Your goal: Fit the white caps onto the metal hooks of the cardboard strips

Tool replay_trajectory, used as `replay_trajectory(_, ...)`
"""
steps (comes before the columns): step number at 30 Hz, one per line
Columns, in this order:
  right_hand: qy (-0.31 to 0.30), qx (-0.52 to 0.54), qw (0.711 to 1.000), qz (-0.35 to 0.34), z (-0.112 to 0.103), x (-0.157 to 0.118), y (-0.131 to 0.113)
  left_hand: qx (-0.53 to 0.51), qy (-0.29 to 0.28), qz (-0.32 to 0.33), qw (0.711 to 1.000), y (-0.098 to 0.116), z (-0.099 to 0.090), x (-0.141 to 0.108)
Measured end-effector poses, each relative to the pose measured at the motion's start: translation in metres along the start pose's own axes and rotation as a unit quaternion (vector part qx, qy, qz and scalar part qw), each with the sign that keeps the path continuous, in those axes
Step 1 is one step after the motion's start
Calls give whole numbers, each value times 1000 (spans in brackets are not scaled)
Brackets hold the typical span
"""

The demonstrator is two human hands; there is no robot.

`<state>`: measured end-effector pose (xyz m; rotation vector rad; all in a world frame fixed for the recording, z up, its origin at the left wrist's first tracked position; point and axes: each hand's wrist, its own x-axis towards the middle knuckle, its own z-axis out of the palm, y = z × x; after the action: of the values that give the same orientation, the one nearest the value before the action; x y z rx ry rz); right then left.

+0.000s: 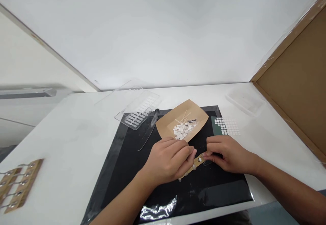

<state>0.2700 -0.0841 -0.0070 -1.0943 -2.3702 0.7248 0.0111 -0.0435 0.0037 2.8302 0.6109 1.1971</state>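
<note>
A narrow tan strip with small whitish pieces along it lies slanted over the black mat. My left hand is closed above the strip, thumb and fingers pinched together; what they hold, if anything, is too small to make out. At the strip's right end, my right hand has its thumb and fingertips closed on it. Just behind my hands stands a brown paper tray with small white discs and thin sticks in it.
Left of the tray lie a dark curved file and a clear case with white tips. A green sheet with white dots and a clear lid are at right. Wooden strips with metal clips sit far left. A cardboard panel stands right.
</note>
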Motion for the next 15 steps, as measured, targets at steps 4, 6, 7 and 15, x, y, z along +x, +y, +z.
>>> replay_trajectory(4,-6,-16,1000,-2,0,1,-2,5,-1,4,1000,-1,1,-1)
replay_trajectory(6,-10,-13,1000,-1,-2,1,0,7,-6,3,1000,-2,2,-2)
replay_trajectory(7,-13,-6,1000,-1,-4,1,2,8,-9,4,1000,-2,2,-2)
replay_trajectory(15,-33,40,998,-41,-20,2,14,-1,-51,28,998,-4,-1,-1)
